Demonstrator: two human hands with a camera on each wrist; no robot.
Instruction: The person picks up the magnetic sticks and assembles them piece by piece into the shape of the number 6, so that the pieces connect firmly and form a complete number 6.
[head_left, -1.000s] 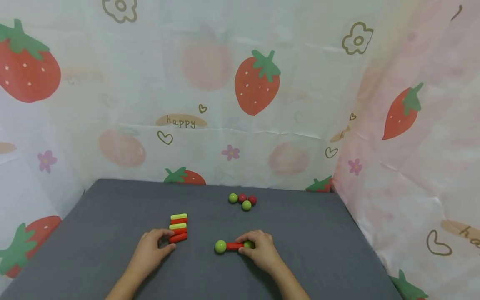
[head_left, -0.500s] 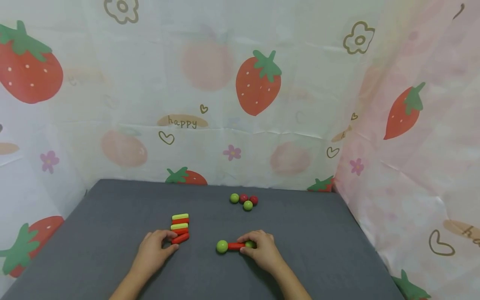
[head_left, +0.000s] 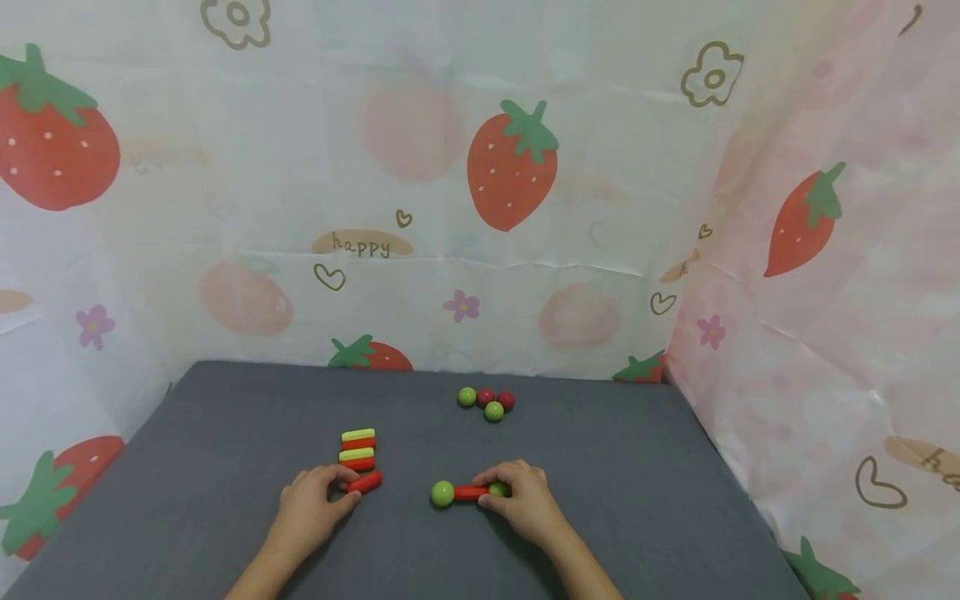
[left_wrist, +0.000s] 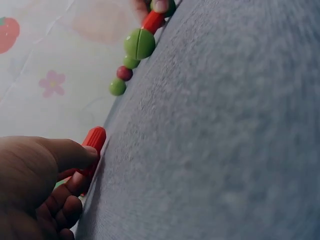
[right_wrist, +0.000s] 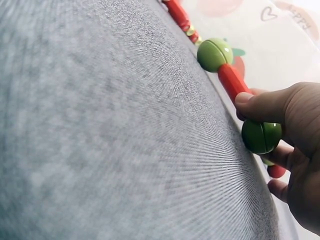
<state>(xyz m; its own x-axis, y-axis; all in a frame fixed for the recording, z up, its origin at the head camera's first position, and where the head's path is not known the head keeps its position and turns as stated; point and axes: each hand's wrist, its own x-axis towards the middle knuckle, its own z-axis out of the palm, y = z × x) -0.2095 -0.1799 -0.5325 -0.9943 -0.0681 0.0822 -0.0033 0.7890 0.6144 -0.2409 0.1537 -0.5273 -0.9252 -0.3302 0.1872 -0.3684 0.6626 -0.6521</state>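
Observation:
My left hand point(head_left: 306, 510) pinches a short red rod point(head_left: 367, 482) between thumb and fingers, low over the grey tabletop; the rod's ridged side shows in the left wrist view. My right hand point(head_left: 527, 498) pinches another red rod point(head_left: 467, 493) near its right end. This rod has a green ball point(head_left: 442, 493) on its left end and a second green ball point(right_wrist: 261, 137) on its right end, partly covered by the fingers in the head view. Just beyond my left fingers lies a row of yellow-green rods point(head_left: 356, 455) and red rods point(head_left: 358, 444).
Farther back on the grey tabletop point(head_left: 615, 467) sits a cluster of loose balls, with green ones point(head_left: 493, 411) and dark red ones point(head_left: 506, 402) close together. A strawberry-print cloth point(head_left: 420, 308) hangs behind the table and along both sides.
The red rod in my left hand has come away from the row, shifting slightly right and toward me, and has turned a little. My right hand holds its piece in nearly the same place.

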